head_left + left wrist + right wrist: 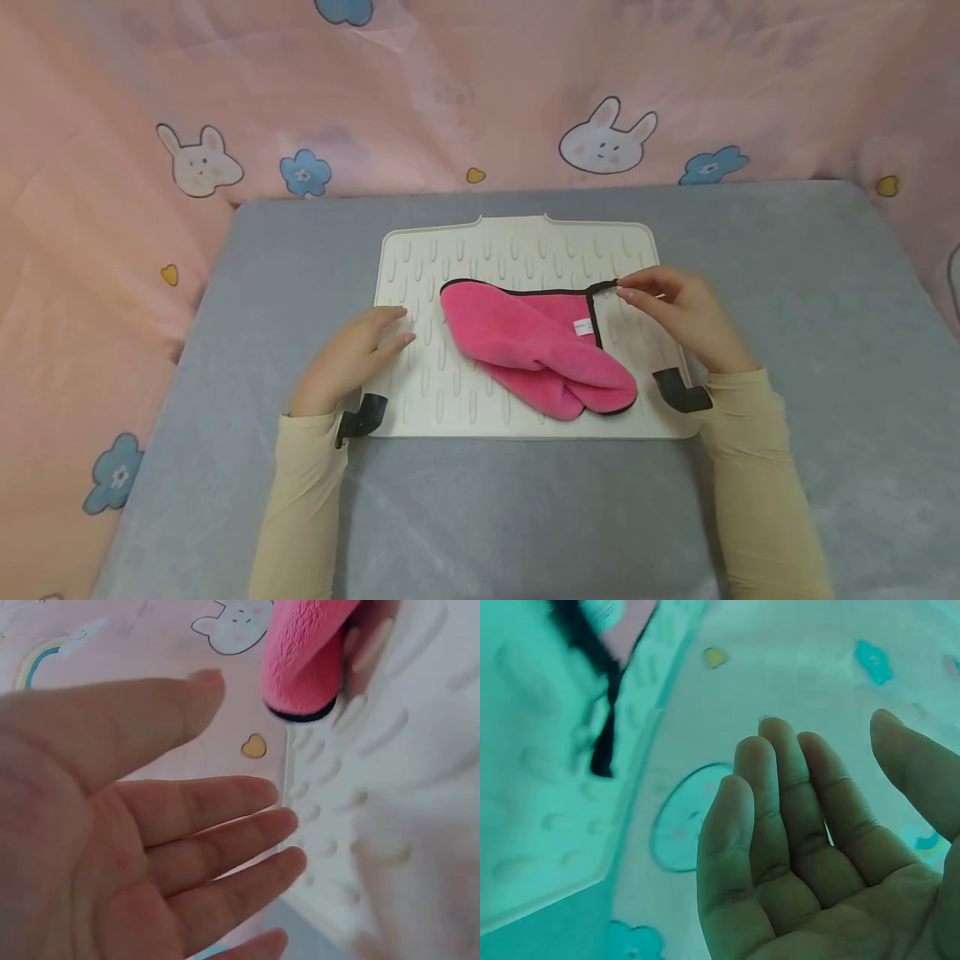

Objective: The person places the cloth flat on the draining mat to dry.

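Note:
A bright pink plush cloth (517, 333) with black edging, a white label and a black hanging loop (602, 287) lies folded over itself on a cream mat (420, 400) with raised ridges. My left hand (352, 358) hovers over the mat's left side, fingers spread and holding nothing; in the left wrist view the palm shows, apart from the cloth (304, 667). Over the right side, my right hand (682, 312) has its fingertips right by the loop's end. The right wrist view shows thumb and fingers apart, with the loop (604, 750) outside them.
The mat rests on a grey table (525, 517). Behind and to the left hangs a pink curtain (450, 100) printed with rabbits, flowers and hearts. Black bent pieces (681, 392) sit at both wrists, over the mat's lower corners.

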### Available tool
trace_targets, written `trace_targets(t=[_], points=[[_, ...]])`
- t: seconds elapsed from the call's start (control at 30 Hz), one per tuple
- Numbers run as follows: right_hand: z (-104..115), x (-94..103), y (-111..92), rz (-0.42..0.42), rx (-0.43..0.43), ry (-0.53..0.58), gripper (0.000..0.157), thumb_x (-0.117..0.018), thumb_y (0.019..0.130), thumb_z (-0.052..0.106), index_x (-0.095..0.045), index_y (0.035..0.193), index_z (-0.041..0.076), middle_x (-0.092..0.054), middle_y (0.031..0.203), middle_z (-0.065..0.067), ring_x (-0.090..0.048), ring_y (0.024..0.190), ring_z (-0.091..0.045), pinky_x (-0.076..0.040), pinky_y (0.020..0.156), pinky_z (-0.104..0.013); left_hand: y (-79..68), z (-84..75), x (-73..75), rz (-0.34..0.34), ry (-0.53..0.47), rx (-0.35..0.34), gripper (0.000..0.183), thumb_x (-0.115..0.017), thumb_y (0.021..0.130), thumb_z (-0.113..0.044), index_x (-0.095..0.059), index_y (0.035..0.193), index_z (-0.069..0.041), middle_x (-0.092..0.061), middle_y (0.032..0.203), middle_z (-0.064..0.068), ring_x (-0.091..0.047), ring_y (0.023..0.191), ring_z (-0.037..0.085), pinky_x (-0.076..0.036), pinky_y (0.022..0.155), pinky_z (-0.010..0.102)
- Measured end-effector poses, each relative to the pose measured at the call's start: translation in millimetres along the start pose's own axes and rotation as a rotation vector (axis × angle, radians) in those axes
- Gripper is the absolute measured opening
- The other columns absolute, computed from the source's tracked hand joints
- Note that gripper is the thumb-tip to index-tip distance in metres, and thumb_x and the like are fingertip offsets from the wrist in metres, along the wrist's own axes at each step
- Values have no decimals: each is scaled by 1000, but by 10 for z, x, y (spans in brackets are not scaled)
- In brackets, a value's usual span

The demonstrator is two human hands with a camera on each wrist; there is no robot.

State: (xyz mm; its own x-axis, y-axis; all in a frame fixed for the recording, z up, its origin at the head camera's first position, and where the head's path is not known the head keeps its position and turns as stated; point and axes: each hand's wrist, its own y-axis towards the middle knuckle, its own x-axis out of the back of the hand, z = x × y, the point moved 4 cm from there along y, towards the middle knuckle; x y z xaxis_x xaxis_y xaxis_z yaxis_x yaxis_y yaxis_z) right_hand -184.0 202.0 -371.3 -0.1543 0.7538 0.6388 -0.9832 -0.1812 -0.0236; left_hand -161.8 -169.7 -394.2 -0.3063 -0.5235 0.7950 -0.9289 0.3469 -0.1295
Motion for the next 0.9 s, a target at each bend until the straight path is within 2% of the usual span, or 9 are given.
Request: trace_targets(t=[0.17,0.33,0.57,0.73,0.9], points=[[-149,-38,123,38,-50,-35,34,-59,94,28,-64,114,1,-64,102,-16,-57,86,-25,-42,64,-26,262,-61,-134,-83,-39,-32,46,-56,95,-25,-50,132,3,-52,132,19,-46,125,31,-34,105,43],[-262,-210,215,120,-91,27,37,-60,94,29,-62,115,-1,-64,100,-18,-59,85,-25,-44,67,-26,446,-88,-297,-170,-98,-53,42,-57,95,-19,-52,129,7,-54,128,21,-49,121,32,-36,103,41],[-343,-340,223,108,-148,39,34,-62,92,25,-63,112,-3,-65,91,-15,-59,76,-18,-45,63,-26,487,-93,-373,-259,-146,-55,43,-58,94,-16,-50,131,6,-53,129,21,-48,122,31,-36,104,41],[-353,-386,226,83,-189,38,32,-63,92,21,-63,110,-6,-65,89,-15,-57,74,-17,-45,61,-24,483,-88,-410,-254,-209,-61,40,-55,96,-15,-51,131,5,-54,129,19,-48,123,30,-36,104,41],[-359,-412,241,79,-165,11,27,-65,90,16,-65,105,-6,-66,87,-15,-56,72,-17,-45,59,-22,494,-61,-446,-255,-293,-33,35,-51,98,-14,-53,129,2,-55,127,17,-51,118,28,-38,102,39]])
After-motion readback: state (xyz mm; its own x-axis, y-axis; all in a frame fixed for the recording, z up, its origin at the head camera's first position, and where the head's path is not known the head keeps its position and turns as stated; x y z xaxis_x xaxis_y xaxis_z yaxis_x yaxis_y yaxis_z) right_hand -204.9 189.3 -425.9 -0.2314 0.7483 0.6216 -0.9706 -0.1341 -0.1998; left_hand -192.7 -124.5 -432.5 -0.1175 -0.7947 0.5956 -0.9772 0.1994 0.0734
